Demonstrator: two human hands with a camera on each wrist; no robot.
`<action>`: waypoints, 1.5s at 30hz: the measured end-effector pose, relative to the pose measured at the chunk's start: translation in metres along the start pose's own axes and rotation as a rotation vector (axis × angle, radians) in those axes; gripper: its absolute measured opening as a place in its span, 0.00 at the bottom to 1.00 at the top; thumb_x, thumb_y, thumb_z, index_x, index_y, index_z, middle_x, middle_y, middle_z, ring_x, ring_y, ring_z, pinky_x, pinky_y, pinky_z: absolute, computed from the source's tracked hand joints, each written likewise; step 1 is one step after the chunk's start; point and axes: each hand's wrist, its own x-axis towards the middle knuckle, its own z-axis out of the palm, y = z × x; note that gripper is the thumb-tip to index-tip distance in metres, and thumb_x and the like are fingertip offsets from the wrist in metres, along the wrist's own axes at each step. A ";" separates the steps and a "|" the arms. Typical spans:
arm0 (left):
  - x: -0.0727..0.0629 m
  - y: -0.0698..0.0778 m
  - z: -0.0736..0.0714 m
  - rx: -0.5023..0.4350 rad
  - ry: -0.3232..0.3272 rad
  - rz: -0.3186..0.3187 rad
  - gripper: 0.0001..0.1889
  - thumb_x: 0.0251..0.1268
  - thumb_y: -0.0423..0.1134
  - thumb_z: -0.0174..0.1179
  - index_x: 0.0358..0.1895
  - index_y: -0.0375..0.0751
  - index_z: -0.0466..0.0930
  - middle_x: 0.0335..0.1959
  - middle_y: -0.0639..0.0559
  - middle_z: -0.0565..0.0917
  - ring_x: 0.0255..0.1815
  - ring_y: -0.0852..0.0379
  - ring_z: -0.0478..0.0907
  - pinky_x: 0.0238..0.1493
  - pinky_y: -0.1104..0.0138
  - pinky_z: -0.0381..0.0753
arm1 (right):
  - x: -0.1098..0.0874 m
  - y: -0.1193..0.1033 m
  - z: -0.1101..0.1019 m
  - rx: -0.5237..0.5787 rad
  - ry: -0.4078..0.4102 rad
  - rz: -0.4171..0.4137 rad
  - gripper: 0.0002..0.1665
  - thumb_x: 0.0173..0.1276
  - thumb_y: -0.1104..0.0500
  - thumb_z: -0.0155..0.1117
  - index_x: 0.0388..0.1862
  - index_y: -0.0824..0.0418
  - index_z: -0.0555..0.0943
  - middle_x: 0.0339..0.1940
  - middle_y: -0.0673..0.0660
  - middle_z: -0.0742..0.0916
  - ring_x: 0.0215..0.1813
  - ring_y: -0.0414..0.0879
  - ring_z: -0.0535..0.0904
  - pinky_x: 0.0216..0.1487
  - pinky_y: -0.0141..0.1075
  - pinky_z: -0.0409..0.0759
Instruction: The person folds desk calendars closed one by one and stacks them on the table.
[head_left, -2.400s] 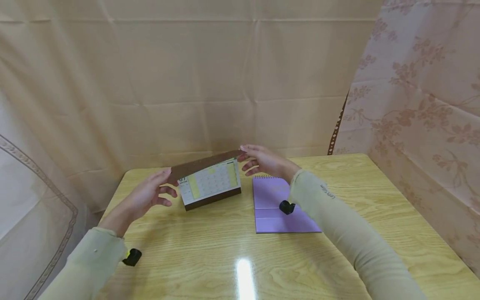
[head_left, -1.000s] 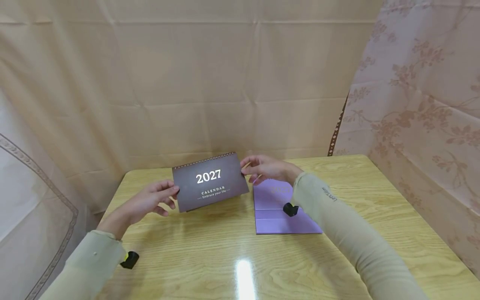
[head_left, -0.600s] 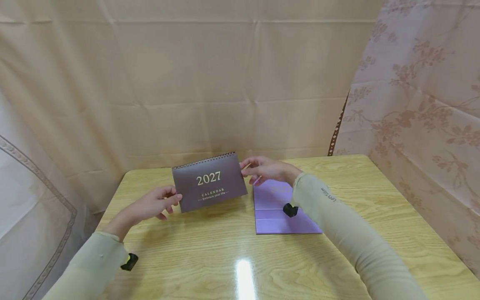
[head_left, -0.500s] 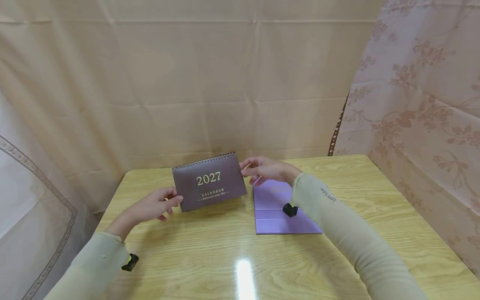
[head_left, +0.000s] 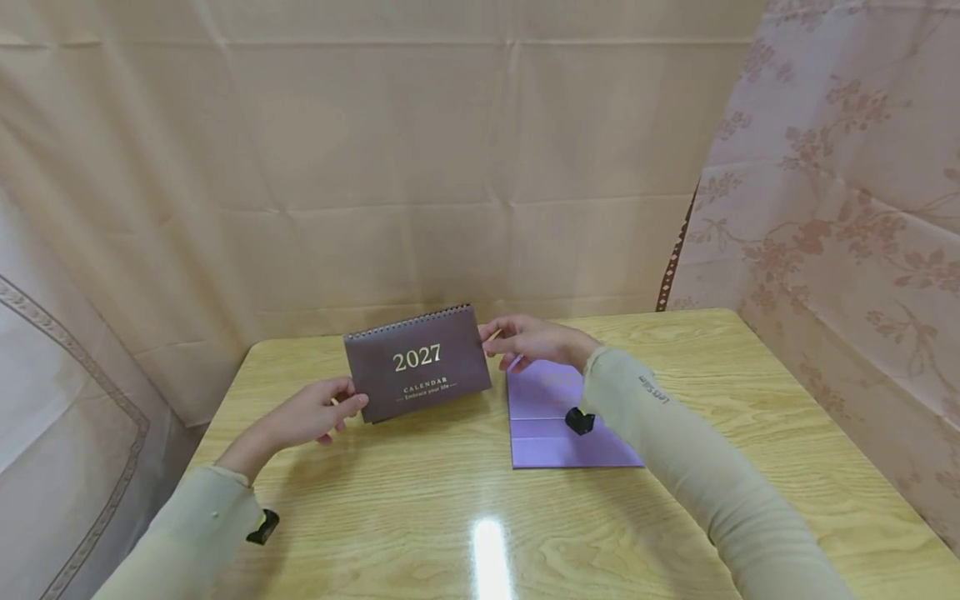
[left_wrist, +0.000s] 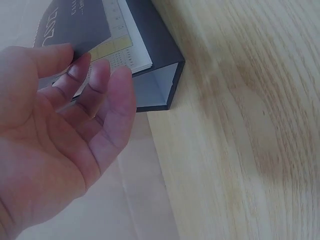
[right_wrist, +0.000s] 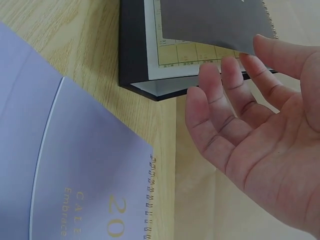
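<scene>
A dark brown 2027 desk calendar (head_left: 416, 371) stands tilted on the table, its spiral binding along the top. My left hand (head_left: 311, 410) pinches the lower left corner of its cover between thumb and index finger. On the other side, my right hand (head_left: 534, 340) pinches the cover's right edge the same way. Both wrist views show the cover (right_wrist: 212, 25) a little away from the yellow-edged month page (left_wrist: 114, 47) behind it. The other fingers of each hand are loosely bent beside the triangular stand (left_wrist: 162, 87).
A purple spiral calendar (head_left: 551, 450) lies flat on the wooden table (head_left: 375, 517) to the right, partly under my right forearm. A beige curtain (head_left: 390, 167) hangs behind the table, and a flowered curtain (head_left: 847, 208) hangs at the right.
The brown cover, raised with a month page showing beneath, has come down over the front of the calendar. My left hand has moved down along with it; my right hand slightly lower.
</scene>
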 end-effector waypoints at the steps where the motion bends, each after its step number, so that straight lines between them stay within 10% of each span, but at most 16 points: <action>1: 0.000 0.000 0.000 0.004 0.002 -0.001 0.16 0.80 0.47 0.54 0.41 0.34 0.71 0.33 0.43 0.75 0.33 0.45 0.75 0.27 0.57 0.81 | 0.001 0.000 0.000 0.000 0.001 0.001 0.21 0.79 0.57 0.58 0.67 0.61 0.72 0.53 0.62 0.80 0.51 0.67 0.78 0.60 0.63 0.74; 12: 0.004 -0.008 0.005 0.033 0.007 -0.020 0.17 0.81 0.49 0.52 0.42 0.35 0.73 0.25 0.48 0.72 0.29 0.46 0.74 0.28 0.56 0.83 | 0.003 0.001 0.002 -0.024 0.019 0.010 0.23 0.79 0.57 0.57 0.69 0.58 0.70 0.57 0.65 0.80 0.42 0.51 0.81 0.58 0.61 0.77; 22: 0.005 -0.009 0.010 0.072 0.058 -0.017 0.17 0.80 0.49 0.53 0.40 0.36 0.74 0.27 0.45 0.74 0.25 0.49 0.73 0.26 0.54 0.82 | 0.004 0.003 0.004 -0.038 0.033 0.028 0.22 0.78 0.57 0.58 0.68 0.57 0.72 0.61 0.71 0.77 0.49 0.62 0.81 0.58 0.61 0.76; 34: 0.009 -0.016 0.019 0.144 0.125 0.001 0.16 0.79 0.47 0.55 0.39 0.36 0.76 0.31 0.40 0.79 0.19 0.54 0.72 0.21 0.61 0.79 | 0.019 0.011 0.016 -0.128 0.245 -0.029 0.13 0.76 0.57 0.64 0.52 0.63 0.80 0.41 0.60 0.82 0.31 0.47 0.80 0.31 0.37 0.77; 45: 0.009 -0.018 0.022 0.222 0.143 0.018 0.16 0.80 0.48 0.54 0.40 0.38 0.78 0.28 0.46 0.78 0.18 0.55 0.73 0.21 0.61 0.76 | 0.020 0.008 0.024 -0.221 0.263 -0.022 0.11 0.76 0.57 0.63 0.50 0.63 0.80 0.38 0.62 0.82 0.32 0.49 0.78 0.34 0.45 0.79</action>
